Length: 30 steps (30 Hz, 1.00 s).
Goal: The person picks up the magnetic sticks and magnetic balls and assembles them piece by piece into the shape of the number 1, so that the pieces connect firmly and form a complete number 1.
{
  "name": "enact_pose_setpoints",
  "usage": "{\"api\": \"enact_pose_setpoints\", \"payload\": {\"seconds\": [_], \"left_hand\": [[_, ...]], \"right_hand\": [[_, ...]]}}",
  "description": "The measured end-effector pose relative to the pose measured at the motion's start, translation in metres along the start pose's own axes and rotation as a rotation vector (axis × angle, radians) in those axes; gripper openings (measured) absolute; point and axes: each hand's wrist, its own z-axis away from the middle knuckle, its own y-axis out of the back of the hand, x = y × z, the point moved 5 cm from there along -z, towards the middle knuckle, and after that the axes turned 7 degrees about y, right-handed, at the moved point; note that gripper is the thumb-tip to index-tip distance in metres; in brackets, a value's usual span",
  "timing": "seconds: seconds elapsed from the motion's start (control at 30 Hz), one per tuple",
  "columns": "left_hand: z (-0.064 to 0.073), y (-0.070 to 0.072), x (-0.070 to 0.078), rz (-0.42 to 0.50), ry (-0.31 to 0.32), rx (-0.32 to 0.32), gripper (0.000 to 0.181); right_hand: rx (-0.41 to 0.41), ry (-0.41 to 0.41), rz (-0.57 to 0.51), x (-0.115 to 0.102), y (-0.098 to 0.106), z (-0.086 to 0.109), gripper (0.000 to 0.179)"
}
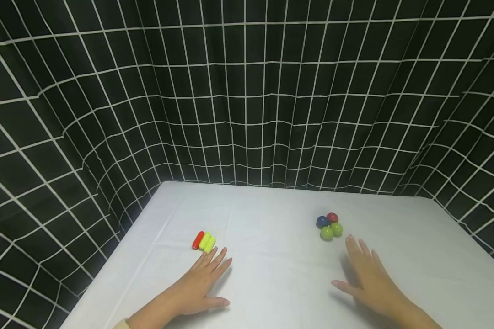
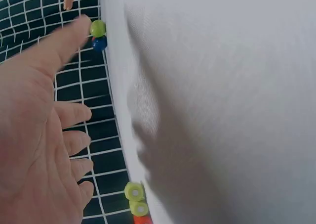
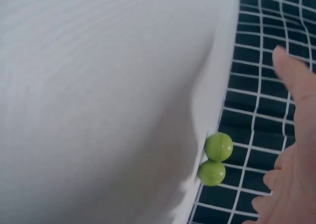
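Observation:
My left hand point(image 1: 197, 283) hovers palm down over the white table with its fingers spread, holding nothing. Just past its fingertips lie three short sticks side by side: a red stick point(image 1: 198, 240) and two yellow ones, the nearer yellow stick point(image 1: 209, 245) closest to my fingers. On the other side, my right hand point(image 1: 368, 281) is spread in the same way, its thumb pointing inward. Beyond its fingertips sits a cluster of small balls: a blue ball point(image 1: 322, 222), a red ball point(image 1: 332, 217) and two green balls, one green ball point(image 3: 218, 147) showing large in the right wrist view.
A white cloth covers the table point(image 1: 267, 256), with faint creases. A black curtain point(image 1: 247, 100) with a white grid pattern stands along the back edge and both sides.

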Motion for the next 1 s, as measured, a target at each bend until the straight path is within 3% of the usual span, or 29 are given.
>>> {"api": "enact_pose_setpoints", "payload": {"seconds": [0.1, 0.27, 0.53, 0.77, 1.0], "left_hand": [[0.001, 0.0, -0.002, 0.07, 0.042, -0.009, 0.082], [-0.001, 0.004, -0.004, 0.178, 0.122, 0.05, 0.071], [-0.004, 0.007, -0.015, 0.333, 0.305, 0.311, 0.045], [-0.003, 0.004, -0.032, 0.467, 0.421, 0.478, 0.031], [-0.005, 0.001, -0.041, 0.486, 0.479, 0.548, 0.029]], "right_hand": [[-0.025, -0.09, -0.117, 0.007, -0.001, -0.002, 0.098], [-0.048, -0.24, -0.255, 0.02, -0.001, -0.005, 0.094], [-0.114, -0.518, -0.333, 0.047, 0.0, -0.007, 0.086], [-0.047, -0.624, -0.457, 0.067, -0.004, -0.006, 0.083], [-0.054, -0.713, -0.483, 0.074, -0.007, 0.0, 0.087]]}}
